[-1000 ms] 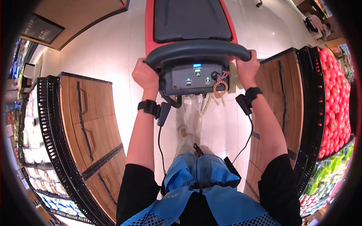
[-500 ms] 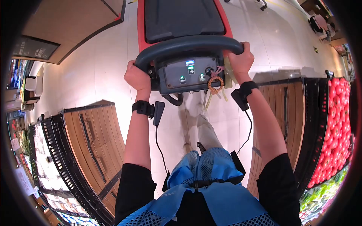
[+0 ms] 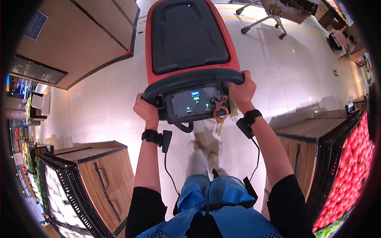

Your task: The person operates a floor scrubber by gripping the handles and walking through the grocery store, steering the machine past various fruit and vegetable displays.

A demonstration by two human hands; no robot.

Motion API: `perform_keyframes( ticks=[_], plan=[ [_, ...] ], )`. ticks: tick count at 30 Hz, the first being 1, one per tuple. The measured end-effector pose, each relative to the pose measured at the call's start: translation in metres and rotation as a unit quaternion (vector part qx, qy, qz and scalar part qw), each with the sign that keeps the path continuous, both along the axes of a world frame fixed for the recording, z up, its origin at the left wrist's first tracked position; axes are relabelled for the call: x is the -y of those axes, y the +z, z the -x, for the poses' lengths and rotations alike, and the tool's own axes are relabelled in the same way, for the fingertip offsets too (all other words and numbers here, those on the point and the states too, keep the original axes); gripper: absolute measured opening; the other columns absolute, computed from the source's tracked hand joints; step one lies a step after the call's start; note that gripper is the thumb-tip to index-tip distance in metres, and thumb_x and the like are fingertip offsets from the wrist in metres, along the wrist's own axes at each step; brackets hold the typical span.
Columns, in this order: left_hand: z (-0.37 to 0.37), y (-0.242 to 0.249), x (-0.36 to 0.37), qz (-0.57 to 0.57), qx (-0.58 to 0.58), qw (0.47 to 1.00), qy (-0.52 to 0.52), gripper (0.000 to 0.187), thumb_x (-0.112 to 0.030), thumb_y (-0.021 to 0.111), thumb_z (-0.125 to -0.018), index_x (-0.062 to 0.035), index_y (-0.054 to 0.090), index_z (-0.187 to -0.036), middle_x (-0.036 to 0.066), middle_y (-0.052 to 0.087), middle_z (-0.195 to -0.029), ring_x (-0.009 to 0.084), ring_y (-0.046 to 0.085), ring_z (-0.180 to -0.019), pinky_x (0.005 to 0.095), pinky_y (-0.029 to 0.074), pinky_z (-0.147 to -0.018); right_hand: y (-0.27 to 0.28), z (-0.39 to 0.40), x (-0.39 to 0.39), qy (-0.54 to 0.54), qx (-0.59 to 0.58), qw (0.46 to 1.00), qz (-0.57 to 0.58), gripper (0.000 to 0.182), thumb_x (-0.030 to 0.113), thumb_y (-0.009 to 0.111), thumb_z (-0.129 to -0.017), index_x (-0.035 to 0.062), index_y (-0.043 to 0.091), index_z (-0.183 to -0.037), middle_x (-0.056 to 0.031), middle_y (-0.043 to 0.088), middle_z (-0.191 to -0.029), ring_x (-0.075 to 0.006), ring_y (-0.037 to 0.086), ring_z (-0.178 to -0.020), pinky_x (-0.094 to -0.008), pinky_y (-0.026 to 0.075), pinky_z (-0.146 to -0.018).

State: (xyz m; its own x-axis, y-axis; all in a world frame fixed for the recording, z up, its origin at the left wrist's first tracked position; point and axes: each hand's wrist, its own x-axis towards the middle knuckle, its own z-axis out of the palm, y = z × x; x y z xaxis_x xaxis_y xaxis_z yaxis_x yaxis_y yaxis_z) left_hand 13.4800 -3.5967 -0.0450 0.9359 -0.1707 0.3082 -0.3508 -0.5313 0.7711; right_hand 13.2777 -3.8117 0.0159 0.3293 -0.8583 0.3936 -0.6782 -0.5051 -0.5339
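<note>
Ahead of me is a red and black floor-cleaning machine (image 3: 190,37) with a thick, curved handlebar (image 3: 193,76). My left hand (image 3: 145,110) is closed round the bar's left end. At the right end, my right hand (image 3: 243,88) is wrapped round the same bar. Between them sits a grey control panel (image 3: 196,104) with a small blue display and green lights. An orange coiled band (image 3: 220,114) and a pink tie hang at the panel's right side. Both wrists carry black straps with cabled devices.
Wooden display stands flank me, with red tomatoes (image 3: 347,166) on the right one (image 3: 303,152) and pale produce (image 3: 61,190) on the left (image 3: 105,174). A large brown cabinet (image 3: 87,43) stands front left. A shopping cart (image 3: 274,18) is front right; a person (image 3: 340,41) crouches far right.
The machine and I have advanced between the stands, which have slid back in view. More of the shopping cart shows. Both hands keep their hold on the handlebar.
</note>
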Motion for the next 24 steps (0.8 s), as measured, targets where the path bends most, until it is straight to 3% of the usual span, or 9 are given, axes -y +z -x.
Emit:
perform_keyframes(
  ticks=[2,6,10,11,21,24],
  plan=[
    [-0.018,0.006,0.028,-0.098,0.049,0.994,0.002,0.006,-0.004,0.058,-0.07,0.0008,0.059,-0.074,0.014,0.06,-0.063,0.0266,0.061,-0.059,0.0335,0.045,-0.052,-0.006,-0.022,0.024,-0.001,-0.02,1.0,-0.008,0.034,0.022,0.069,-0.057,0.0098,0.051,-0.083,-0.0135,0.059,-0.068,-0.0332,0.059,-0.064,-0.0391,0.047,-0.058],
    [-0.06,-0.013,0.075,-0.04,0.019,0.999,-0.006,0.009,-0.005,0.061,-0.068,-0.0004,0.059,-0.075,0.016,0.06,-0.066,0.0295,0.06,-0.058,0.0344,0.045,-0.052,-0.021,-0.062,0.075,0.009,0.006,1.0,-0.002,0.033,0.019,0.069,-0.058,0.0101,0.05,-0.083,-0.013,0.06,-0.068,-0.0338,0.059,-0.065,-0.0395,0.047,-0.058],
    [-0.113,-0.023,0.124,0.004,-0.001,1.0,-0.024,0.023,-0.017,0.044,-0.08,0.0,0.058,-0.075,0.02,0.058,-0.066,0.0366,0.058,-0.062,0.0393,0.044,-0.056,-0.031,-0.112,0.12,-0.003,0.001,1.0,-0.005,0.032,0.018,0.07,-0.059,0.0102,0.05,-0.083,-0.0128,0.06,-0.068,-0.0339,0.059,-0.066,-0.0398,0.047,-0.058],
    [-0.125,-0.024,0.137,0.011,-0.01,1.0,-0.026,0.038,-0.024,0.029,-0.082,-0.0022,0.059,-0.075,0.019,0.058,-0.068,0.0388,0.055,-0.063,0.0434,0.042,-0.057,-0.032,-0.125,0.131,-0.003,0.004,1.0,-0.009,0.032,0.019,0.07,-0.06,0.0101,0.05,-0.083,-0.0129,0.06,-0.069,-0.034,0.059,-0.066,-0.0398,0.047,-0.058],
    [-0.268,-0.053,0.248,0.061,-0.05,0.996,-0.045,0.038,-0.027,0.03,-0.083,-0.0014,0.058,-0.076,0.018,0.059,-0.069,0.0381,0.056,-0.065,0.0431,0.043,-0.059,-0.059,-0.265,0.236,-0.05,-0.001,0.998,-0.029,0.033,0.019,0.07,-0.059,0.0098,0.05,-0.084,-0.0146,0.06,-0.069,-0.0362,0.058,-0.068,-0.0411,0.046,-0.06],
    [-0.307,-0.062,0.281,-0.025,-0.033,0.998,-0.036,0.04,-0.029,0.033,-0.081,0.0015,0.058,-0.075,0.019,0.059,-0.068,0.0364,0.057,-0.064,0.0416,0.044,-0.059,-0.071,-0.3,0.267,-0.052,-0.006,0.999,-0.011,0.031,0.018,0.068,-0.059,0.0098,0.05,-0.082,-0.0147,0.059,-0.068,-0.0361,0.057,-0.066,-0.0415,0.046,-0.059]
  ],
)
